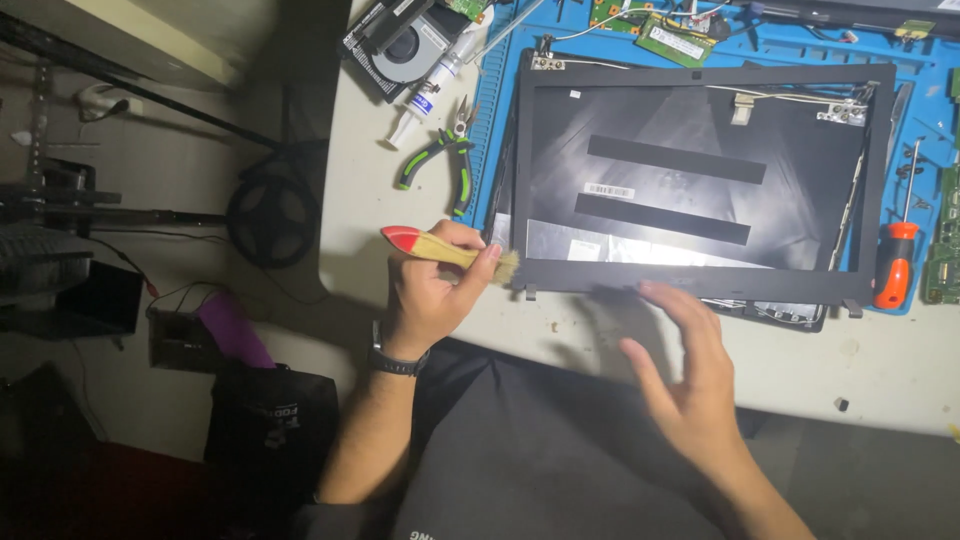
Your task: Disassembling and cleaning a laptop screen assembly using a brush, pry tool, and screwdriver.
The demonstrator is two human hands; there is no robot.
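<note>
Dim overall, light falling from above onto the desk, left side in deep shadow, right hand (690, 375) motion-blurred

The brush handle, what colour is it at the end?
The brush in the left hand has a pale wooden handle with a red tip, clearest in the head view.

Pale desk (900, 370) carries a blue work mat (930, 80) at the rear, green-handled pliers (440, 155) and a white syringe tube (430, 95) beside it, a small dark fragment (841, 404) near the front edge.
</note>
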